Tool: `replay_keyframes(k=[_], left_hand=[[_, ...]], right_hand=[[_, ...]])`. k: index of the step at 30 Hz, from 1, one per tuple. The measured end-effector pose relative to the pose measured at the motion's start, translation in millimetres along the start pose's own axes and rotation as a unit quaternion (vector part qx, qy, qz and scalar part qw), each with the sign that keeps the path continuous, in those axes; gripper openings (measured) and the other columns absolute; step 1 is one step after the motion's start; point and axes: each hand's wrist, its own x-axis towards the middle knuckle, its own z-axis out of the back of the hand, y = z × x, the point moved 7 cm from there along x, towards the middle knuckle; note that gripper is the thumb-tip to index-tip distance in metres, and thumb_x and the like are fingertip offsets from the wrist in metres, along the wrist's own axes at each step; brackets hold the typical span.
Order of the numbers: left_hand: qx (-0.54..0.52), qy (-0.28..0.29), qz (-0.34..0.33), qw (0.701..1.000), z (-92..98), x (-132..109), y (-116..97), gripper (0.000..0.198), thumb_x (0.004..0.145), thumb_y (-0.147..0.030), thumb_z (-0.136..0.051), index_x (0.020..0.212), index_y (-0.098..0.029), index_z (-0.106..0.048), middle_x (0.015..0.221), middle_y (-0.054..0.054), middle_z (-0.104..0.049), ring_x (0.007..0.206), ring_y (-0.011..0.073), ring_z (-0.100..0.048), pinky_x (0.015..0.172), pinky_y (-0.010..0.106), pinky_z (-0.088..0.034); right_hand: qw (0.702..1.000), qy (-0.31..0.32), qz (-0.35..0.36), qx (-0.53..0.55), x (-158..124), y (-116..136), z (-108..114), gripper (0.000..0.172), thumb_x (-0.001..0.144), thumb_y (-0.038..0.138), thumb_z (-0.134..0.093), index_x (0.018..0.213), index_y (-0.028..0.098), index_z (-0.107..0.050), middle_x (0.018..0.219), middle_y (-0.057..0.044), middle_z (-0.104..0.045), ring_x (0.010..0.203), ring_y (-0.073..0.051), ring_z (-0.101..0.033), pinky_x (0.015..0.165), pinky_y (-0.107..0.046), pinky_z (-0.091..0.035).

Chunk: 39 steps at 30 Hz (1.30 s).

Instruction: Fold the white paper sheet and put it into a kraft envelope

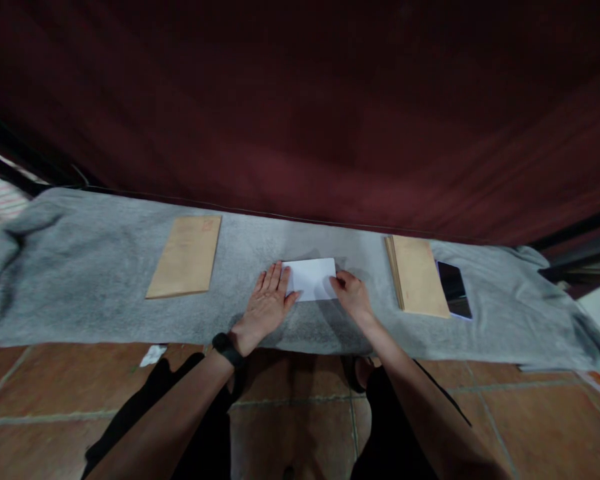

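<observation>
A white folded sheet of paper [313, 279] lies on the grey cloth in front of me. My left hand [269, 300] rests flat with its fingers stretched out, the fingertips and thumb over the paper's left edge. At the right edge, my right hand [351, 292] pinches the paper between thumb and curled fingers. Off to the left lies a brown envelope [186, 257] with a small red mark in its upper corner. On the right is a stack of brown envelopes [421, 277], slightly fanned at its left side.
A dark phone [454, 289] lies partly beneath the right stack. The grey cloth [105, 267] covers a long, narrow surface. Behind it hangs a dark red curtain [300, 120]. Below are brown floor tiles [45, 380] with a white scrap [153, 355].
</observation>
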Motion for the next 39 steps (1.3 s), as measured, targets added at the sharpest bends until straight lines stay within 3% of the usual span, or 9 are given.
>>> replay_keyframes(k=[4, 9, 13, 16, 20, 25, 30, 39], left_hand=[[-0.008, -0.009, 0.0, 1.0, 0.8, 1, 3, 0.068, 0.103, -0.051, -0.031, 0.156, -0.01, -0.029, 0.163, 0.023, -0.027, 0.151, 0.0334, -0.028, 0.12, 0.052, -0.029], [-0.012, -0.021, -0.003, 1.0, 4.0, 2, 1, 0.064, 0.103, -0.047, -0.035, 0.155, -0.011, -0.032, 0.164, 0.021, -0.027, 0.151, 0.0345, -0.028, 0.12, 0.054, -0.029], [-0.024, -0.027, -0.032, 0.999, 8.9, 4, -12, 0.056, 0.104, -0.036, -0.032, 0.153, -0.01, -0.036, 0.164, 0.018, -0.03, 0.152, 0.0312, -0.026, 0.123, 0.051, -0.027], [-0.041, -0.024, -0.073, 0.996, 11.5, 3, -26, 0.053, 0.104, -0.032, -0.03, 0.153, -0.013, -0.036, 0.163, 0.014, -0.033, 0.153, 0.0257, -0.024, 0.124, 0.047, -0.027], [-0.046, -0.013, -0.114, 0.992, 9.4, -1, -45, 0.054, 0.105, -0.037, -0.032, 0.152, -0.011, -0.039, 0.162, 0.015, -0.035, 0.153, 0.0245, -0.026, 0.125, 0.046, -0.026], [-0.042, -0.01, -0.137, 0.99, 2.7, -6, -58, 0.057, 0.102, -0.035, -0.041, 0.149, -0.002, -0.04, 0.158, 0.021, -0.04, 0.152, 0.0265, -0.029, 0.125, 0.046, -0.025], [-0.046, -0.007, -0.137, 0.989, -1.0, -7, -58, 0.058, 0.099, -0.027, -0.043, 0.15, -0.001, -0.038, 0.158, 0.022, -0.04, 0.151, 0.0267, -0.03, 0.125, 0.046, -0.024], [-0.047, -0.011, -0.115, 0.992, -2.0, -7, -50, 0.06, 0.102, -0.038, -0.04, 0.152, -0.004, -0.037, 0.16, 0.02, -0.036, 0.153, 0.0277, -0.026, 0.125, 0.048, -0.022]], right_hand=[[0.999, 0.013, -0.029, -0.006, -2, -3, 4, 0.025, 0.098, 0.034, -0.051, 0.089, 0.024, -0.073, 0.086, -0.003, -0.078, 0.079, -0.019, -0.071, 0.065, -0.025, -0.045], [0.997, 0.042, -0.043, -0.049, -7, -4, 4, 0.025, 0.097, 0.033, -0.051, 0.085, 0.024, -0.071, 0.084, -0.005, -0.077, 0.079, -0.021, -0.072, 0.064, -0.027, -0.044], [0.996, 0.021, -0.042, -0.077, -12, -2, 5, 0.018, 0.094, 0.03, -0.052, 0.098, 0.024, -0.069, 0.085, -0.005, -0.075, 0.08, -0.023, -0.071, 0.073, -0.031, -0.048], [0.996, -0.032, -0.034, -0.076, -14, 1, 11, 0.027, 0.092, 0.027, -0.054, 0.116, 0.019, -0.064, 0.1, -0.01, -0.073, 0.093, -0.028, -0.068, 0.086, -0.038, -0.05], [0.995, -0.072, 0.054, -0.036, -16, 17, 12, 0.042, 0.098, 0.03, -0.047, 0.135, 0.014, -0.056, 0.126, -0.017, -0.065, 0.118, -0.032, -0.058, 0.101, -0.047, -0.046], [0.977, 0.007, 0.21, 0.039, -29, 49, -14, 0.052, 0.107, 0.038, -0.029, 0.152, 0.015, -0.042, 0.157, -0.012, -0.044, 0.146, -0.021, -0.037, 0.121, -0.041, -0.033], [0.977, 0.036, 0.211, -0.008, -36, 51, -32, 0.056, 0.108, 0.04, -0.026, 0.156, 0.013, -0.035, 0.163, -0.01, -0.035, 0.153, -0.021, -0.026, 0.126, -0.043, -0.023], [0.975, -0.012, 0.201, -0.094, -32, 40, -31, 0.055, 0.106, 0.037, -0.037, 0.157, 0.016, -0.034, 0.164, -0.01, -0.031, 0.152, -0.024, -0.028, 0.124, -0.045, -0.023]])
